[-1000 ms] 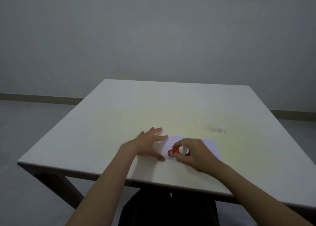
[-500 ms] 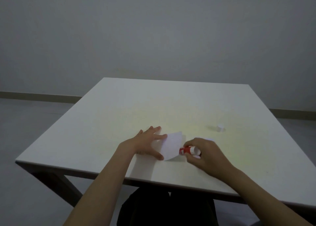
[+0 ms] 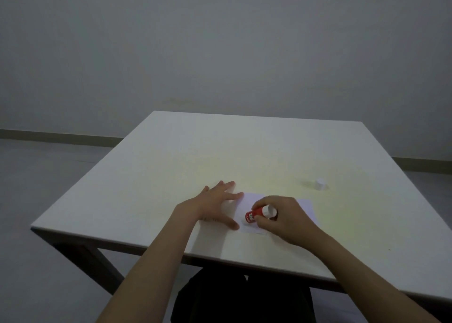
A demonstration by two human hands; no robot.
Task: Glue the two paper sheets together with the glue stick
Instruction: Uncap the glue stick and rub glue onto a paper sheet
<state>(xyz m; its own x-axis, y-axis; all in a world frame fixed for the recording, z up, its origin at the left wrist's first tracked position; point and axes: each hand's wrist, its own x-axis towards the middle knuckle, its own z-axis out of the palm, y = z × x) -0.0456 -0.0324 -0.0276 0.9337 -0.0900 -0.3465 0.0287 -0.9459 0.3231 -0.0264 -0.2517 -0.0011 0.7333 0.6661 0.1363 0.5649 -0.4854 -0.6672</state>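
Observation:
A white paper sheet (image 3: pixel 307 206) lies flat near the table's front edge; I cannot tell one sheet from a second. My left hand (image 3: pixel 215 201) rests flat on the table, fingers spread, its fingertips and thumb on the paper's left edge. My right hand (image 3: pixel 285 218) grips a red and white glue stick (image 3: pixel 256 214), which points down and to the left onto the paper's left part. The hand hides the paper's middle.
The glue stick's white cap (image 3: pixel 319 184) stands on the white table (image 3: pixel 171 166) to the back right of the paper. The table's front edge runs just below my forearms. A grey wall and floor lie beyond.
Half a second ago the paper's left part stood lifted beside the glue stick; now it lies flat. My right hand has moved the glue stick left, back onto the paper.

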